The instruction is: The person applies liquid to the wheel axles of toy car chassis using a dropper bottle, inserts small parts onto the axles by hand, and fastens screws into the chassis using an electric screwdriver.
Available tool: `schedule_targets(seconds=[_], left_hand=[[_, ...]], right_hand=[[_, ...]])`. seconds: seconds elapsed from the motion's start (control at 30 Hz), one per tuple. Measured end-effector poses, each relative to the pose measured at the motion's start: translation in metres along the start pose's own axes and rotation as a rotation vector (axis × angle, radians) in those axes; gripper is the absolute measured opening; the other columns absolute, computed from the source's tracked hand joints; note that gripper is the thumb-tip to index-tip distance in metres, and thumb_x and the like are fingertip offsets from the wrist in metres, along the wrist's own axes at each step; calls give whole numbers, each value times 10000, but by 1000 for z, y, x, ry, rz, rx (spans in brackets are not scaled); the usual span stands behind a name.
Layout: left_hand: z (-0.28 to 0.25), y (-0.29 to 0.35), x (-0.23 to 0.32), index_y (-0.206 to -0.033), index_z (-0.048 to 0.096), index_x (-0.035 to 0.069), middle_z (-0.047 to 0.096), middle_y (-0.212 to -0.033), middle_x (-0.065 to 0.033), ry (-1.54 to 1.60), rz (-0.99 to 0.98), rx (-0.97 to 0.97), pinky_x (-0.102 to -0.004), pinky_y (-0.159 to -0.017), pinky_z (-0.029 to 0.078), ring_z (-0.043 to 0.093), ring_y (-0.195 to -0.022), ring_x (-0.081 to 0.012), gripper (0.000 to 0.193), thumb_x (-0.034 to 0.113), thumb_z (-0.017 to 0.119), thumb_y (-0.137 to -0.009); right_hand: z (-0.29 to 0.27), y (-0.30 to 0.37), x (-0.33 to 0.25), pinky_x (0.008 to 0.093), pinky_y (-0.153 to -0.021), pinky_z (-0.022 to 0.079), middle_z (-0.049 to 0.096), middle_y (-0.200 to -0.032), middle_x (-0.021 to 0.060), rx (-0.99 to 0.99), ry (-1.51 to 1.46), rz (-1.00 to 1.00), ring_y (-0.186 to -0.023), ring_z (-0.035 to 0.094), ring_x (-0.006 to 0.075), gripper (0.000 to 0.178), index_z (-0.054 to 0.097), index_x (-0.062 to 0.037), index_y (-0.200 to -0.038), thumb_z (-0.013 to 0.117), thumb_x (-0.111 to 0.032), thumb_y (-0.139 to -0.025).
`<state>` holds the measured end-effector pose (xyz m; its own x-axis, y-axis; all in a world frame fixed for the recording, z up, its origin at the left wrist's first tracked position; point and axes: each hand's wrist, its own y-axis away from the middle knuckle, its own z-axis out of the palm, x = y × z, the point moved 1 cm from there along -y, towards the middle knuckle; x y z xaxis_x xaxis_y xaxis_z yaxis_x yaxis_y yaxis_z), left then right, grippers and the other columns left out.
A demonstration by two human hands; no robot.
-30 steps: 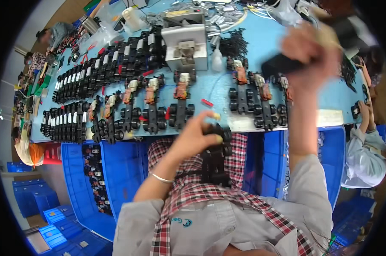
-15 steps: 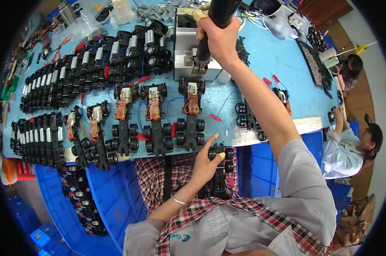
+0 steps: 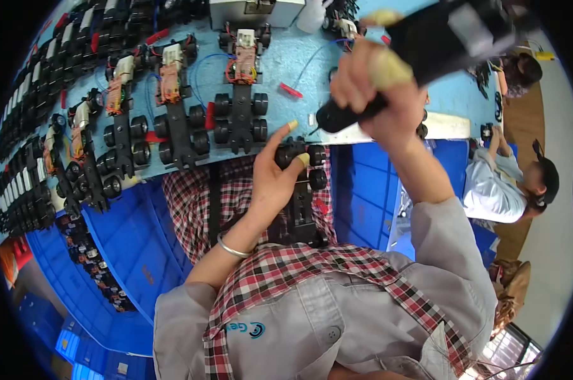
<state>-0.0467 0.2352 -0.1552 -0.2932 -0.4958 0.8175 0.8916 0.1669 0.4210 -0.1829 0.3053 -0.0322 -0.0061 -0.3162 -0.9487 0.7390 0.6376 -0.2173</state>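
Note:
My left hand (image 3: 275, 180), with yellow covers on its fingertips, grips a black toy vehicle chassis (image 3: 304, 212) with black wheels at the table's front edge. The chassis hangs partly over my lap. Wrapped in my right hand (image 3: 384, 95) is a black electric screwdriver (image 3: 448, 41), tilted with its thin bit pointing down and left, just above the chassis's wheel end. Bit and chassis look apart. To the left of my left hand lies another wheeled chassis (image 3: 242, 111) with a brown circuit board and a white part on top.
Several similar chassis (image 3: 184, 120) stand in a row on the blue table, with more rows at far left. A grey metal box (image 3: 258, 14) is at the back. Blue crates (image 3: 137, 234) flank my lap. A co-worker (image 3: 505, 183) sits at the right.
My right hand has brought the screwdriver down from the grey metal box toward the chassis under my left hand. The whole view has tilted downward; my left hand keeps its hold.

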Motion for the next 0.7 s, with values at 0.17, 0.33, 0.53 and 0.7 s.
schedule_targets(seconds=[0.17,0.33,0.53,0.7], left_hand=[[2,-2,-1,-1274,440,-17,579,-1037,-80,-130,91,32,-222,-791,449,541,-888,-81,536,-97,585,-765],[4,3,-2,-1270,440,-30,583,-1052,-88,-34,13,11,-228,-806,453,551,-893,-86,527,-99,577,-765],[6,5,1,-1275,438,-25,562,-1103,-90,-35,20,24,-217,-788,448,534,-934,-86,542,-86,591,-759],[2,-2,-11,-1281,431,-24,563,-1097,-92,-136,143,40,-209,-777,444,519,-936,-79,553,-77,595,-756]], right_hand=[[-13,39,28,295,-548,410,413,-632,18,33,115,8,-528,449,126,315,375,-63,-1117,552,-128,-865],[-8,48,38,299,-528,406,426,-645,19,39,107,-40,-519,447,122,338,357,-76,-1116,568,-96,-852],[-6,58,46,241,-642,442,554,-728,45,134,-82,-65,-661,527,90,434,412,4,-1069,679,13,-726],[-4,47,45,262,-435,408,461,-579,30,-50,169,-202,-444,434,118,347,346,-84,-1003,638,-93,-815]])
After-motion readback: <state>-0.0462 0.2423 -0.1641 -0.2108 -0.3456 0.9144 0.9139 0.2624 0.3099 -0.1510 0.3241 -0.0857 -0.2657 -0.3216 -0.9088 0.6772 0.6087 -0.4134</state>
